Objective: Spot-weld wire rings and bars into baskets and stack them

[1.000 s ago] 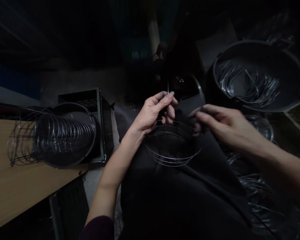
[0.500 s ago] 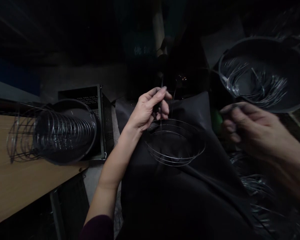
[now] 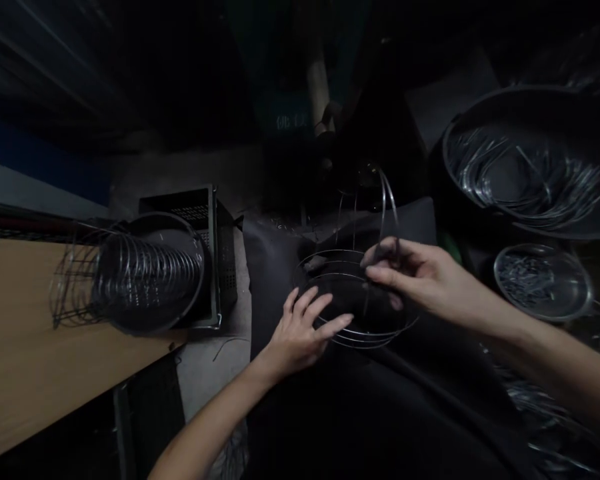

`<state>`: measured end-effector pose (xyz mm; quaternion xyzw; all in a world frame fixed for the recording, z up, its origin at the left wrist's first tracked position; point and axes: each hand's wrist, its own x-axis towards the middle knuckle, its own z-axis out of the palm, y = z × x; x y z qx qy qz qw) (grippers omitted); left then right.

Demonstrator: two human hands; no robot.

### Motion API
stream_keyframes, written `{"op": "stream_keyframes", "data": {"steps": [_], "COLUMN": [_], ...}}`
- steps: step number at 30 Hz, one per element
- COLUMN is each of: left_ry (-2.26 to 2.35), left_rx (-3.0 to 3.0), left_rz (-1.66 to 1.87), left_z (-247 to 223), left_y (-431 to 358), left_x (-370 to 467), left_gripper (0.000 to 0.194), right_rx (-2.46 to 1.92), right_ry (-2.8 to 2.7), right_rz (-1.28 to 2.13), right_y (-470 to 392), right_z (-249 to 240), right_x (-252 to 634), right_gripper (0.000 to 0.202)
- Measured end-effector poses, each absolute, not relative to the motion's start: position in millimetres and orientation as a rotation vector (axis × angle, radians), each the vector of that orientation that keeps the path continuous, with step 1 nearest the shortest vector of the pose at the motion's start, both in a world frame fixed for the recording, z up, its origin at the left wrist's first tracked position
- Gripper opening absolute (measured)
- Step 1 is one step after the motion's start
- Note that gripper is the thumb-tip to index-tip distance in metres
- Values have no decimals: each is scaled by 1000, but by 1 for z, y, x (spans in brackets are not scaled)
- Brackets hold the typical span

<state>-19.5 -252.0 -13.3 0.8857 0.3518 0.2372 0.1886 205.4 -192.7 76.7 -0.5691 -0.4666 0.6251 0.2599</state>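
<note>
A round wire frame [image 3: 365, 335] of several thin hoops rests over the dark cloth [image 3: 300, 413] in front of me. My left hand [image 3: 303, 328] lies at its near left side, fingers spread; whether they touch the hoops I cannot tell. Above the frame's right side, my right hand [image 3: 413, 270] pinches bent wires [image 3: 386, 190], which arch upward from the fingers. The lower ends of those wires are hard to make out in the dim light. Thin upright wires [image 3: 355, 220] stand just behind the hoops.
To the left, a stack of wire rings [image 3: 150, 270] reaches from a wooden board [image 3: 15, 373] into a round tub, beside a dark crate [image 3: 213, 260]. At right stand a large basin [image 3: 446, 157] of bent wires and a small bowl [image 3: 589, 297] of small metal pieces.
My right hand has come left from beside the basin to the wire frame, now with bent wires. My left hand has dropped lower and its fingers have spread. The view has shifted slightly.
</note>
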Motion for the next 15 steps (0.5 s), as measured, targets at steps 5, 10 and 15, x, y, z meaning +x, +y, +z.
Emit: {"op": "stream_keyframes", "data": {"steps": [5, 10, 15], "left_ry": [1101, 1137, 1127], "left_rx": [2533, 2378, 2123], "left_rz": [978, 1032, 1425], "left_z": [-37, -3, -8], "left_y": [-221, -158, -114], "left_x": [7, 12, 24], "left_gripper": [68, 77, 81], "right_rx": [-1510, -1385, -1253], "right_ry": [-1179, -1052, -1023], "right_rz": [1522, 1458, 1523], "right_y": [-184, -128, -72], "right_z": [67, 65, 74], "right_x": [194, 198, 200], "right_gripper": [41, 41, 42]}}
